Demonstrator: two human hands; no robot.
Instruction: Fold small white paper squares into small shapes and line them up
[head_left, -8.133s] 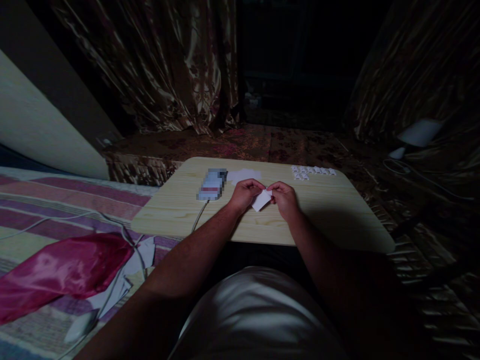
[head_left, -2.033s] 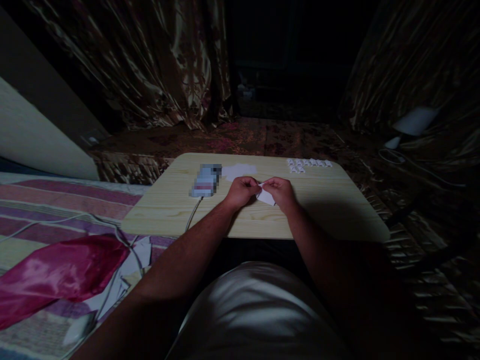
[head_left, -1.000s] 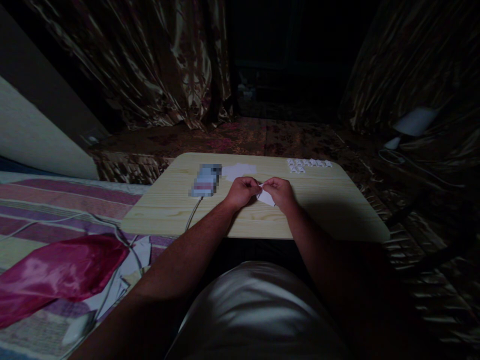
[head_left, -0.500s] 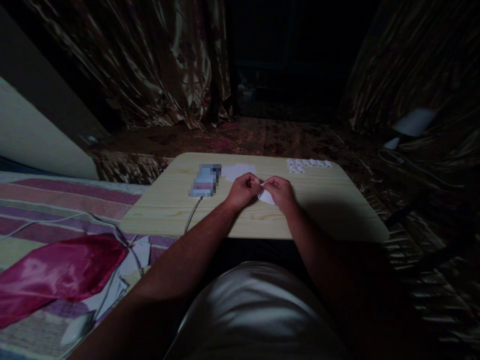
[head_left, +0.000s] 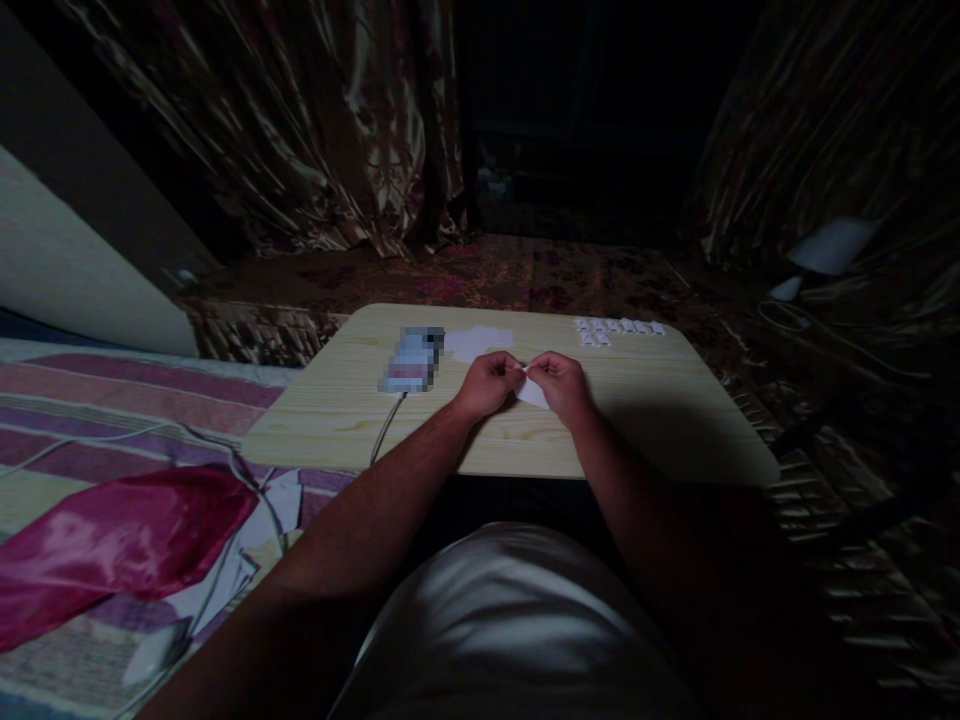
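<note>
Both hands meet over the middle of a light wooden table (head_left: 315, 420), pinching one small piece of white paper (head_left: 532, 391). My left hand (head_left: 489, 383) grips its upper left part between thumb and fingers. On the other side, my right hand (head_left: 559, 383) is closed on the upper right part. The paper's lower portion shows between the hands; its top edge is hidden by the fingertips. Just beyond my left hand lie flat white paper pieces (head_left: 480, 342). Several small folded white paper pieces (head_left: 598, 326) sit in two rows at the far right of the table.
A phone (head_left: 412, 358), blurred out, lies left of the hands with a cable (head_left: 384, 428) running off the near edge. On the striped bed (head_left: 67, 440) at left are a pink satin cloth (head_left: 135, 540) and white papers (head_left: 279, 505). A lamp (head_left: 832, 246) stands at right.
Both hands stay almost in place, still pinching the paper. Slightly less of the paper's lower part shows now. The whole view has shifted a little.
</note>
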